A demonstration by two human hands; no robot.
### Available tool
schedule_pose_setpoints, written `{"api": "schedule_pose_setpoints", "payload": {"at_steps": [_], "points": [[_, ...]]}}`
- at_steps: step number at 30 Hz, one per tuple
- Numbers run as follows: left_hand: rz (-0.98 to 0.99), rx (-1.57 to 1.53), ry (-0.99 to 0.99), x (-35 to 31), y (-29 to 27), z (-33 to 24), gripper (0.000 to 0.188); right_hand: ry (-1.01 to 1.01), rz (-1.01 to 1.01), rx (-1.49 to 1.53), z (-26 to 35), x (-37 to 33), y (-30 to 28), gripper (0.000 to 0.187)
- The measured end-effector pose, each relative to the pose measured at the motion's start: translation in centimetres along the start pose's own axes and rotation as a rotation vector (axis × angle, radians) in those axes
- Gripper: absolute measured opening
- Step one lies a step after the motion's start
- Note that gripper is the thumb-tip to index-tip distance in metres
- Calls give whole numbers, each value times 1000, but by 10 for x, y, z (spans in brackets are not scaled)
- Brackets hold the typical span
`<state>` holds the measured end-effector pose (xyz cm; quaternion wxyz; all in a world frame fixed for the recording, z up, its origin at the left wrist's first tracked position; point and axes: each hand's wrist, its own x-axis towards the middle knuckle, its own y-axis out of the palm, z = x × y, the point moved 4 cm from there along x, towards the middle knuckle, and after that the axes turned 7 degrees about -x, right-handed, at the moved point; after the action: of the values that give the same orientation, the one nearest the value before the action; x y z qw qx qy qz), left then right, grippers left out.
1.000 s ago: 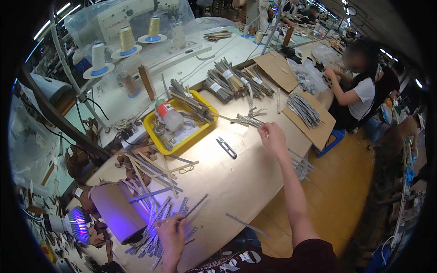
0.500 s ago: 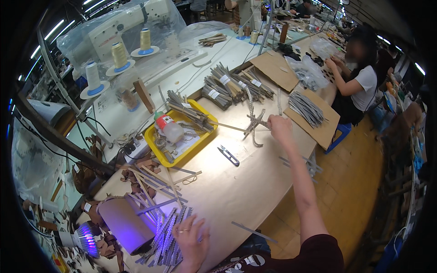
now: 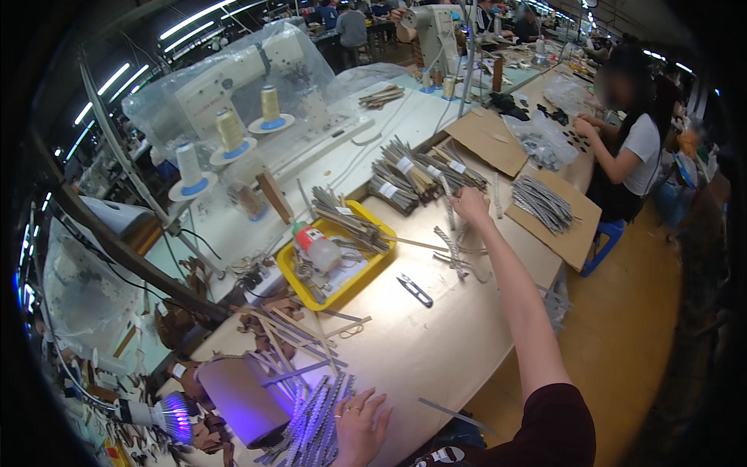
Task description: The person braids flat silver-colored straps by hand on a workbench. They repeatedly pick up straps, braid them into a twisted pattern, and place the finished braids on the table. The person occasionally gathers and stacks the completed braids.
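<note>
My right hand (image 3: 472,205) is stretched far out over the workbench. Its fingers are curled around a thin grey strip (image 3: 448,208) at the edge of several bundled strips (image 3: 412,177). My left hand (image 3: 359,426) lies flat, fingers spread, at the near edge of the table. It rests against a heap of grey strips (image 3: 315,424) lit purple by a small lamp (image 3: 167,412). More loose strips (image 3: 459,257) lie below my right hand.
A yellow tray (image 3: 354,282) with a bottle and strips sits mid-table, small snips (image 3: 415,289) beside it. A covered sewing machine (image 3: 249,70) and thread cones (image 3: 229,131) stand behind. A seated person (image 3: 630,148) works at cardboard sheets (image 3: 556,214) on the right.
My right hand has reached farther away, from the loose strips up to the bundles. My left hand has stayed flat on the near heap of strips.
</note>
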<state>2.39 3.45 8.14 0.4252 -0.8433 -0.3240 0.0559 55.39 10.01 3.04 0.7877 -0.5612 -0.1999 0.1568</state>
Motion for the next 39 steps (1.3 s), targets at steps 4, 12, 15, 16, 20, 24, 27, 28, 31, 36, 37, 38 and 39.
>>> {"api": "schedule_pose_setpoints", "payload": {"at_steps": [4,12,15,16,20,24,27,28,31,36,37,38,39], "points": [[-22,-10,2,-2,-5,0,26,79,-124,35,15,10,20,32],[57,-69,47,5,6,-3,33,-611,-467,215,21,-141,-72,13],[172,-121,77,7,27,-10,45,-803,-322,53,26,-254,-61,23],[225,-148,75,8,37,-12,50,-844,-216,21,27,-285,-54,27],[325,-106,57,21,76,-11,70,-863,3,-29,31,-351,-33,34],[335,53,-10,35,98,3,76,-783,70,37,28,-365,-35,36],[199,50,-32,39,94,6,73,-739,95,89,26,-363,-37,34],[206,63,-74,40,94,9,70,-704,70,85,25,-361,-38,32],[125,38,-122,46,87,19,60,-572,67,62,20,-353,-42,26],[39,-173,-123,53,79,34,46,-429,336,149,16,-348,-48,26],[-6,-246,-88,53,75,33,47,-454,363,181,18,-350,-50,25],[-19,-316,-88,53,72,32,47,-471,403,211,21,-354,-51,24],[-29,-385,-91,53,68,32,47,-507,408,251,26,-357,-52,24]]}}
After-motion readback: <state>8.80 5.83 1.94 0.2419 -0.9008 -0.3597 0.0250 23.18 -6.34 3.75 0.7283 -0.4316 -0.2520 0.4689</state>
